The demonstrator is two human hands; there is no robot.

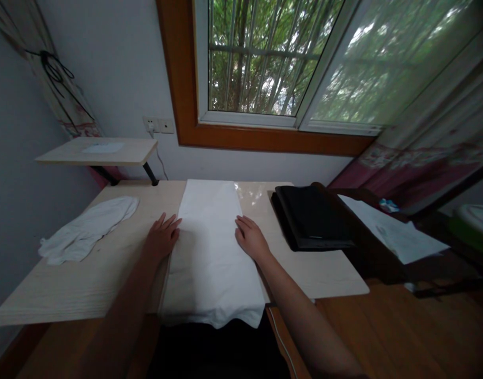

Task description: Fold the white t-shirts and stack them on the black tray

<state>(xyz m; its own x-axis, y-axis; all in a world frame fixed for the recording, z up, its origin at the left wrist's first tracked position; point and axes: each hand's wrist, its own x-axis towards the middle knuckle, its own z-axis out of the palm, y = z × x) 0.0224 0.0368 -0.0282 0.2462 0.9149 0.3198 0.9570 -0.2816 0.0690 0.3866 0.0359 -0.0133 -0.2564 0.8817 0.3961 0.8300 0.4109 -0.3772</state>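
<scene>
A long white cloth, folded into a strip, lies flat across the desk from the back edge to the front, where its near end hangs over the edge. My left hand rests at the cloth's left side, fingers stretched out and the tips at its edge. At the right side my right hand lies palm down, its fingers extended on the cloth's edge. Neither hand grips anything. Whether the cloth is a garment cannot be made out.
A crumpled white cloth lies on the desk at left, below a small raised shelf. Black folders or a flat case lie at right. Beyond them, papers rest on dark furniture. A window is behind.
</scene>
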